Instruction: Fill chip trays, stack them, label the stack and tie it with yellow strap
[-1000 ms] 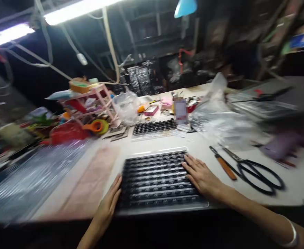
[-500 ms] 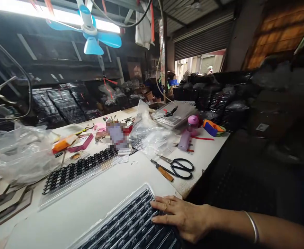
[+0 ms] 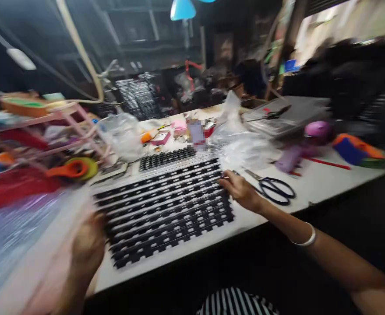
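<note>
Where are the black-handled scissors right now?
In the head view, the scissors lie on the white table, right of centre, just beside the right hand.

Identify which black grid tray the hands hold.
The nearer black grid tray, gripped between left hand and right hand; the farther tray lies beyond, untouched.
</note>
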`<state>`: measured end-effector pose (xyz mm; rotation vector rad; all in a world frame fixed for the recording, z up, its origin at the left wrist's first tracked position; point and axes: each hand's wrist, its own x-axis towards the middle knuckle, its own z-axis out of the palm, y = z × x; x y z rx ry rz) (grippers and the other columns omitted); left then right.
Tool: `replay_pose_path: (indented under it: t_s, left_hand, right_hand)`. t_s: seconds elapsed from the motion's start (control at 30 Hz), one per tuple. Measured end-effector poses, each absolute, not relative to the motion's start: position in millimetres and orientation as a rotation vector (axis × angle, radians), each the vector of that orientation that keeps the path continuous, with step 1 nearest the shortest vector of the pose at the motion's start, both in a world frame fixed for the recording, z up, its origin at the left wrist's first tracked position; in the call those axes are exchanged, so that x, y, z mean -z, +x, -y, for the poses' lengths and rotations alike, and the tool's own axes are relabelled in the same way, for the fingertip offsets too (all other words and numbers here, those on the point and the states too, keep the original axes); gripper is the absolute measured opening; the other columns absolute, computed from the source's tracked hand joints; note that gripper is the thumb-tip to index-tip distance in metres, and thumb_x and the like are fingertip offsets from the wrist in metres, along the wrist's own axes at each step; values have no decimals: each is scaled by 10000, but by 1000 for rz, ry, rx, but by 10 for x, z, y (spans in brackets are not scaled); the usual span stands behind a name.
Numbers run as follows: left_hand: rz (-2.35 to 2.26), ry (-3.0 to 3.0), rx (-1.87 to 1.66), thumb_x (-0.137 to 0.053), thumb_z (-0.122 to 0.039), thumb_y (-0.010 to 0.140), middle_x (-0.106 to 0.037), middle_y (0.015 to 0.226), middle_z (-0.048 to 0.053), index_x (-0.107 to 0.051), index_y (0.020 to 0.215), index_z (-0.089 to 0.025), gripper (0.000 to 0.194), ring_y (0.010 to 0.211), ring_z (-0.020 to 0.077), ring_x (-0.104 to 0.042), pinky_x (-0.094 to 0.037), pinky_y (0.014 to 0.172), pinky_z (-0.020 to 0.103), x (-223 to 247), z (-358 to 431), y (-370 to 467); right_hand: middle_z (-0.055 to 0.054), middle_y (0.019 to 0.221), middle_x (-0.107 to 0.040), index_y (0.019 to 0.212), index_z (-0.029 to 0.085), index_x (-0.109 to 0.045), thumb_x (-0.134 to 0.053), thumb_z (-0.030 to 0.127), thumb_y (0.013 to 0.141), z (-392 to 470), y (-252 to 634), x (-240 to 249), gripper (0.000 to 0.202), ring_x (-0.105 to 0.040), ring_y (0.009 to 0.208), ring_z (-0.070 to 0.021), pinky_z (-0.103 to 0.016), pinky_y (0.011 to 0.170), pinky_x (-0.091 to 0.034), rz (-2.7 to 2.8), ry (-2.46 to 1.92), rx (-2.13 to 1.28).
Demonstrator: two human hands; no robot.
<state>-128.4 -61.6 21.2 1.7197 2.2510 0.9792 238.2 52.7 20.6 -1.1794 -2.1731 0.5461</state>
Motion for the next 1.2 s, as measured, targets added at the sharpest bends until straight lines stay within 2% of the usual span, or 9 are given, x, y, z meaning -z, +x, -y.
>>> replay_pose_path:
  t_s: [0.13,0.27,0.37,0.47,0.6,0.73,0.9,1.03,1.2]
  left_hand:
    - [-2508,1611,-709,-206,-422,949,-648,806,83,-583,852,-162,468,781,208,-619,-489,742,351,5,623,-1344]
    - [-2624,1578,-407,-204,-428,927,-652,781,145,-605,768,-153,511,832,278,-628,-478,758,411,232,483,-1262]
    - [-2689,1635,-274,-252,-439,913,-629,1014,215,-635,928,-119,500,1058,363,-549,-394,889,549,269,453,-1192]
    - [-2654,1798,-208,-245,-396,926,-408,1393,218,-477,1288,-128,506,1322,395,-284,-180,1012,649,270,396,-1029]
    - [-2267,2116,-80,-239,-501,928,-220,1532,54,-288,1431,-244,567,1409,262,-127,-81,1113,524,319,206,-642]
    - [-2061,2237,-51,-193,-599,900,-78,1548,73,-171,1465,-212,685,1418,257,-43,-38,1111,543,330,85,-462]
    - [-2116,2172,-73,-255,-578,903,-139,1539,88,-189,1462,-190,683,1412,233,-99,-88,1131,480,331,285,-817]
    - [-2215,2009,-324,-231,-497,931,-178,1530,120,-258,1440,-150,616,1408,252,-111,-214,1105,496,464,495,-1175]
    - [-2093,1916,-723,-319,-475,915,-240,1518,100,-399,1372,-159,561,1396,236,-181,-187,1129,463,563,556,-1275]
  right_hand:
    - [-25,637,-634,770,194,-534,-238,532,934,-664,2253,-20,478,-602,573,-165,-252,533,-418,2316,-1425,-630]
    - [-78,617,-648,623,199,-548,-279,545,918,-761,2244,143,529,-625,596,-214,-291,543,-416,2543,-1500,-529]
    - [-135,695,-674,790,163,-626,-379,549,891,-735,2219,177,469,-649,675,-283,-343,584,-432,2621,-1619,-353]
    - [-213,1019,-663,1137,122,-577,-390,435,922,-644,2086,212,423,-630,927,-343,-439,742,-453,2661,-1523,15]
    - [-200,1430,-382,1351,141,-434,-343,382,950,-584,1725,294,477,-339,1319,-347,-533,1025,-285,2849,-1060,163]
    - [-149,1518,-189,1426,173,-314,-280,534,932,-658,1462,326,613,-147,1396,-313,-554,1080,-193,2969,-810,-102]
    - [-132,1521,-179,1435,176,-296,-287,567,918,-712,1708,349,648,-121,1403,-283,-516,1106,-171,2920,-808,-173]
    - [-153,1517,-177,1417,138,-340,-335,452,940,-455,2048,392,571,-107,1398,-330,-528,1064,-273,2768,-1111,-179]
    - [-137,1528,-146,1431,138,-311,-293,323,961,42,2139,454,505,-166,1391,-318,-503,1051,-331,2550,-1301,-287]
